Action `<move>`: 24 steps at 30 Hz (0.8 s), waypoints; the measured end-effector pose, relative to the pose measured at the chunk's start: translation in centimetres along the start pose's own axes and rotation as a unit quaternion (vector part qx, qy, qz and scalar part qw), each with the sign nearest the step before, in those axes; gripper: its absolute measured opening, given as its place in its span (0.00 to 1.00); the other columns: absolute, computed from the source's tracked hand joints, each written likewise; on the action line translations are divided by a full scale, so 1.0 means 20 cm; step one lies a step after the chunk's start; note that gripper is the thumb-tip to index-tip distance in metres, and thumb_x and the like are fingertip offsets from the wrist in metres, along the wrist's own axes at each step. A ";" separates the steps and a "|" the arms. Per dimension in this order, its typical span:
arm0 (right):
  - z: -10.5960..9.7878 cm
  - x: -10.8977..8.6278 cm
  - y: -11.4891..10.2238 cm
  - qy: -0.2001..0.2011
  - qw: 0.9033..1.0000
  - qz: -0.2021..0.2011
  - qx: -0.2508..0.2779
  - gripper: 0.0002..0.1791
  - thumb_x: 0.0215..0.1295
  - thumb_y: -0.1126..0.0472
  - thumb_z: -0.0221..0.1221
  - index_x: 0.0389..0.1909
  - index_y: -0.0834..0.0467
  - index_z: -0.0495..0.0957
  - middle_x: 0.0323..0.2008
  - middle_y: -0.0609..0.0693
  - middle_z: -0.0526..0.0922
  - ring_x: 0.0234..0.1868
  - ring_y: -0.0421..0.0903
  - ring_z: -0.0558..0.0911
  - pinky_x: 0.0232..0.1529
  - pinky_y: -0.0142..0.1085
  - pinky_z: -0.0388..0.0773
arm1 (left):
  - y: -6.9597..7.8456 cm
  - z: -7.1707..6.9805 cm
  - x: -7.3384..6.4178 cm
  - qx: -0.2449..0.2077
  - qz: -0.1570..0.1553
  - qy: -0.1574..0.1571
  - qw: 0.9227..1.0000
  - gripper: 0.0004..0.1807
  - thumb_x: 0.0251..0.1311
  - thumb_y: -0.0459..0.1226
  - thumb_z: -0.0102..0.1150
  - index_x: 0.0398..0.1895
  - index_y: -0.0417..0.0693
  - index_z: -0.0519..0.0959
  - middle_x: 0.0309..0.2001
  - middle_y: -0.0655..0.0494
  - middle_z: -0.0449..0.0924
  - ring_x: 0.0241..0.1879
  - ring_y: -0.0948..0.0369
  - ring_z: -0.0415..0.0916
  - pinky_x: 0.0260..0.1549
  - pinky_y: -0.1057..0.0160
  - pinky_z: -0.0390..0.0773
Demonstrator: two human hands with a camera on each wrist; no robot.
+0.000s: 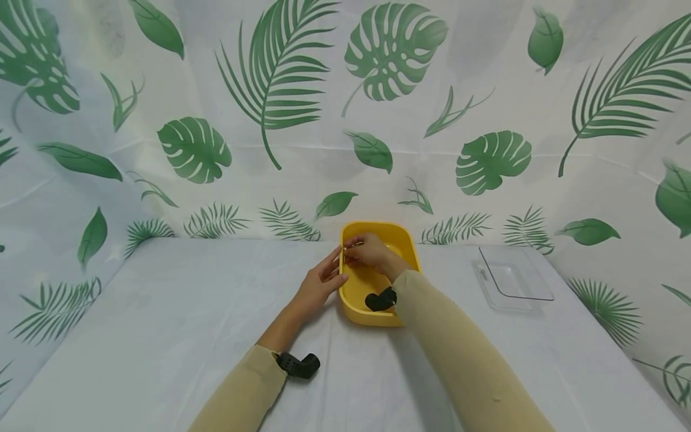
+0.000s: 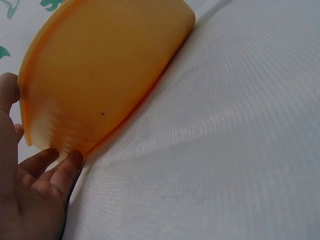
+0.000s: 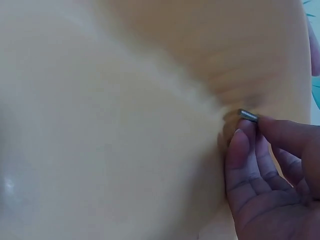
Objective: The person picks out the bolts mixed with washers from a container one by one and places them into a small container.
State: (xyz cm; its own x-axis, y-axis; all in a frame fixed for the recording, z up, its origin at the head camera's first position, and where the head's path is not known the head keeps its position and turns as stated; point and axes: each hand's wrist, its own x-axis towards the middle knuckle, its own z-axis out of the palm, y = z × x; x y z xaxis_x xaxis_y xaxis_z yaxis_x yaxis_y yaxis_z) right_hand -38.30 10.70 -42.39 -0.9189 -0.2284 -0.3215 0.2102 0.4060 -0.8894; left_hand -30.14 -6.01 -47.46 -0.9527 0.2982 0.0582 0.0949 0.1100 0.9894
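A yellow plastic bin [image 1: 358, 291] with rounded corners stands at the far side of the table. My right hand [image 1: 372, 251] reaches inside it, close to its left wall. Between thumb and fingers it pinches a short, thin grey metal piece [image 3: 248, 115]; the exact kind I cannot tell. Outside that same wall, my left hand [image 1: 318, 287] touches the bin with its fingers spread. In the left wrist view, fingertips [image 2: 74, 159] rest low on the outer wall [image 2: 100, 75], and another finger lies at the rim.
To the right sits a clear plastic box [image 1: 510, 282] with a transparent sheet-like piece on it. A white cloth [image 1: 162, 336] covers the table. Behind rises a leaf-patterned curtain [image 1: 302, 150]. Both sleeved wrists carry black cameras.
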 end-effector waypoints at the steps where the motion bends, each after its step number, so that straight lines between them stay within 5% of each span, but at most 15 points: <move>1: 0.00 0.00 0.00 -0.002 1.000 -0.001 0.005 0.16 0.74 0.67 0.55 0.59 0.67 0.75 0.46 0.58 0.82 0.40 0.46 0.83 0.55 0.38 0.86 | 0.00 0.00 0.00 0.000 0.000 0.000 1.000 0.37 0.72 0.39 0.56 0.80 0.67 0.55 0.78 0.49 0.60 0.75 0.49 0.64 0.70 0.50 0.71; 11: -0.04 -0.01 0.00 -0.056 0.996 0.020 0.063 0.18 0.78 0.66 0.49 0.63 0.70 0.72 0.40 0.53 0.81 0.38 0.44 0.84 0.51 0.37 0.87 | 0.00 -0.01 0.00 -0.015 0.002 -0.009 1.000 0.37 0.72 0.38 0.56 0.80 0.67 0.55 0.78 0.47 0.60 0.75 0.49 0.64 0.68 0.50 0.74; 24: -0.16 -0.08 -0.04 -0.058 0.997 0.032 0.051 0.20 0.77 0.64 0.52 0.65 0.65 0.74 0.59 0.65 0.80 0.44 0.48 0.89 0.50 0.42 0.88 | 0.00 -0.01 0.00 -0.014 0.006 -0.018 1.000 0.37 0.72 0.39 0.55 0.81 0.66 0.54 0.78 0.46 0.59 0.76 0.49 0.63 0.70 0.49 0.72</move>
State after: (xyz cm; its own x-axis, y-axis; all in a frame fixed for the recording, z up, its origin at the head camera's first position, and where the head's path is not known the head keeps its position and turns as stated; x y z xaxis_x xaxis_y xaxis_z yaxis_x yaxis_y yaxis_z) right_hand -37.99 13.67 -40.13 -0.8590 -0.3072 -0.4095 0.3059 0.3333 -0.8918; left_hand -30.27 -6.25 -47.39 -0.9408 0.3327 0.0650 0.0968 0.0799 0.9921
